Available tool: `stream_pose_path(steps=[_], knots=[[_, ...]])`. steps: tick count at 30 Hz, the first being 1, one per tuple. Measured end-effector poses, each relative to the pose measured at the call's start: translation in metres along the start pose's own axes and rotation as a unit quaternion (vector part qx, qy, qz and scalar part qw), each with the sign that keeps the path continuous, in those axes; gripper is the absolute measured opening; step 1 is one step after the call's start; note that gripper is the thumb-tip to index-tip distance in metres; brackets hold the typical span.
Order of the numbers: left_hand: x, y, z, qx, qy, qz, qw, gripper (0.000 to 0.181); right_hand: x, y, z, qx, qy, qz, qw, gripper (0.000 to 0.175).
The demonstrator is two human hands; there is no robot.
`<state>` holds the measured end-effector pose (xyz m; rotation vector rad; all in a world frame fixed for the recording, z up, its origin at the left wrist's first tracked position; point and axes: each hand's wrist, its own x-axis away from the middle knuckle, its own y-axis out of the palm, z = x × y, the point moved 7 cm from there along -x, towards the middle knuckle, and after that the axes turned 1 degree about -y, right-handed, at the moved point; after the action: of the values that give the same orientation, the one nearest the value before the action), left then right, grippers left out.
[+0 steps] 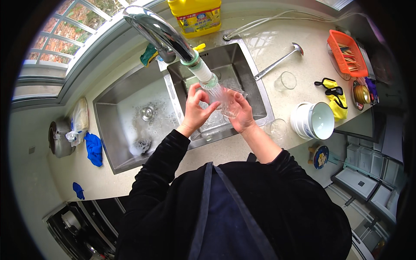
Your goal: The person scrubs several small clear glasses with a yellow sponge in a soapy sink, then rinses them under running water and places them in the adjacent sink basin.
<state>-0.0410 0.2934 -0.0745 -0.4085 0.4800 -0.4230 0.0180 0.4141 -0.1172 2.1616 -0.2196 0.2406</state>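
My right hand (pixel 243 113) holds a clear glass cup (pixel 230 109), tilted beneath the faucet's spray nozzle (pixel 208 78). Water streams from the nozzle over the cup, blurring its outline. Just left of the stream is my left hand (pixel 199 107), its fingers curved and apart, with nothing visible in it. Its thumb reaches towards the cup; whether they touch I cannot tell. Both hands are over the right stainless steel sink basin (pixel 227 53). Suds and a dark scouring pad (pixel 142 146) lie in the left basin (pixel 110 122).
Drinking glasses (pixel 286 81) (pixel 275 128), a ladle (pixel 279 61) and stacked white bowls (pixel 320 120) stand right of the sink. Further right are a yellow-black cloth item (pixel 336 97) and an orange basket (pixel 349 55). A yellow jug (pixel 196 19) stands behind; a blue cloth (pixel 93 149) lies left.
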Motion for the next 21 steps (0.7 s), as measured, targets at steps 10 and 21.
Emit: stream_pose_path(steps=[10, 21], knots=[[0.008, 0.031, -0.018, 0.433, -0.220, 0.021, 0.874, 0.071, 0.009, 0.005, -0.014, 0.065, -0.119, 0.000, 0.991, 0.047], [0.003, 0.025, -0.012, 0.266, -0.181, -0.035, 0.946, 0.067, 0.018, -0.008, -0.017, 0.157, -0.152, 0.143, 0.965, 0.047]])
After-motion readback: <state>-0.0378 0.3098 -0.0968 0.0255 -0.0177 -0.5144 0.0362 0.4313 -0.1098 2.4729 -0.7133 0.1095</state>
